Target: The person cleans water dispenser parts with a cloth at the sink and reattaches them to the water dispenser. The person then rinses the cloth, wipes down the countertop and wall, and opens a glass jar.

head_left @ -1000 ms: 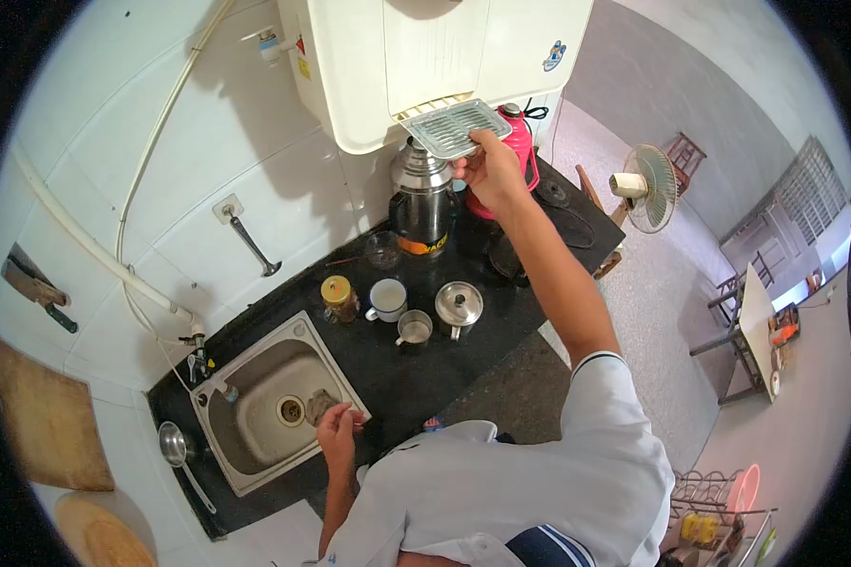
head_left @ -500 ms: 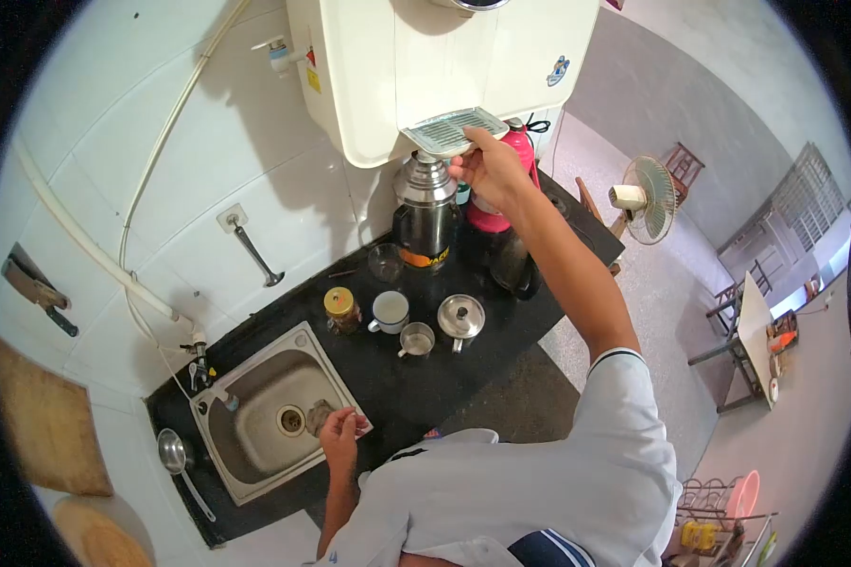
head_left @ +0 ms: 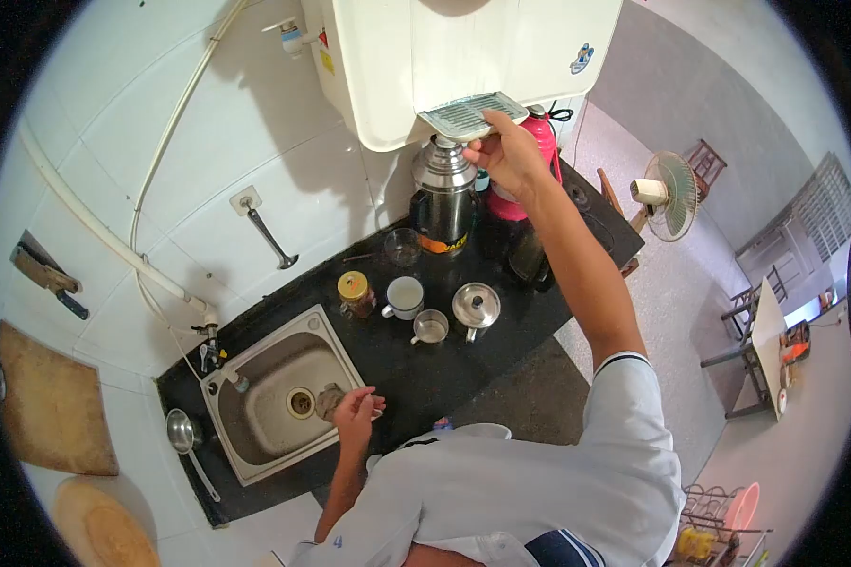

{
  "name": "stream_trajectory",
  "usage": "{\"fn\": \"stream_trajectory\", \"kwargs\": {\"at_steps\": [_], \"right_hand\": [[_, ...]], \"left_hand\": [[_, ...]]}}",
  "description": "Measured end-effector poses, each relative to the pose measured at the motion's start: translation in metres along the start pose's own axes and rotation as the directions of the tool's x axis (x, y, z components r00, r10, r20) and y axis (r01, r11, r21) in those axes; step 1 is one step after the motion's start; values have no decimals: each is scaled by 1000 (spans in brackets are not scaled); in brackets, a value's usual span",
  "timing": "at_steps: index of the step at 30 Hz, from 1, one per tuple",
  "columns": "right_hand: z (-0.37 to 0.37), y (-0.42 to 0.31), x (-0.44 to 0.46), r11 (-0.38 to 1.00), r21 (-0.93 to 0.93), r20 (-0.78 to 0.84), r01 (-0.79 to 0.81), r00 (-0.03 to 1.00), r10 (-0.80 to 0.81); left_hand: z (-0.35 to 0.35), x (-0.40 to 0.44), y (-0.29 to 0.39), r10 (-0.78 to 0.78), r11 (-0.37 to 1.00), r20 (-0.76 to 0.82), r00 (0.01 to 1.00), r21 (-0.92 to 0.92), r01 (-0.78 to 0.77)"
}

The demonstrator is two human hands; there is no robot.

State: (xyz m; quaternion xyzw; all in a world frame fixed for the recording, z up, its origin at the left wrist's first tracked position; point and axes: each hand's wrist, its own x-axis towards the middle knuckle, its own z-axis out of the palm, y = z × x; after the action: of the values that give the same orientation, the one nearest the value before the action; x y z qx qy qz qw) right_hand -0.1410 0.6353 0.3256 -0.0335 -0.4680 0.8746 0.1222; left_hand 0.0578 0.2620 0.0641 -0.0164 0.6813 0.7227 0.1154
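My right hand (head_left: 509, 159) grips the front edge of a ribbed grey drip tray (head_left: 471, 115) with thumb on top and fingers beneath. The tray sits at the bottom of a cream wall-mounted dispenser (head_left: 378, 85). Under it stands a steel vacuum flask (head_left: 444, 198), with a pink flask (head_left: 543, 132) behind my hand. My left hand (head_left: 357, 412) hovers by the near edge of the steel sink (head_left: 255, 463), fingers loosely curled and apart. Beside it is a grey-brown cloth or scrubber (head_left: 329, 401); whether they touch, I cannot tell.
A lidded jar (head_left: 356, 293), white mug (head_left: 405, 297), small metal cup (head_left: 430, 326) and lidded metal pot (head_left: 477, 306) stand on the black counter (head_left: 425, 378). A ladle (head_left: 182, 433) lies left of the sink. A cleaver (head_left: 47, 274) hangs on the wall; a fan (head_left: 669, 195) stands right.
The whole view has shifted slightly, with things appearing a little further right and higher. My right hand keeps its hold on the drip tray; my left hand stays by the sink.
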Motion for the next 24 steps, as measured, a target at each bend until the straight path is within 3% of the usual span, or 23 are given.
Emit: {"fn": "stream_trajectory", "kwargs": {"at_steps": [5, 11, 15, 17, 19, 24], "right_hand": [[10, 1, -13, 998, 59, -19, -1, 1000, 2], [19, 7, -11, 999, -12, 43, -36, 998, 36], [9, 4, -12, 998, -49, -76, -30, 997, 27], [-6, -8, -34, 996, -84, -109, -40, 994, 31], [-11, -23, -80, 989, -122, -105, 80, 990, -93], [-57, 5, -167, 999, -23, -122, -43, 992, 40]], "left_hand": [[3, -8, 5, 7, 1000, 3, 1000, -6, -7], [-10, -27, 6, -63, 997, -107, 992, 40, 67], [-17, -32, -1, -70, 997, -145, 987, 31, 75], [-21, -34, -3, -71, 997, -140, 988, 29, 76], [-21, -34, -4, -67, 996, -165, 984, 47, 76], [-18, -30, -3, -116, 990, -64, 991, 67, 121]]}}
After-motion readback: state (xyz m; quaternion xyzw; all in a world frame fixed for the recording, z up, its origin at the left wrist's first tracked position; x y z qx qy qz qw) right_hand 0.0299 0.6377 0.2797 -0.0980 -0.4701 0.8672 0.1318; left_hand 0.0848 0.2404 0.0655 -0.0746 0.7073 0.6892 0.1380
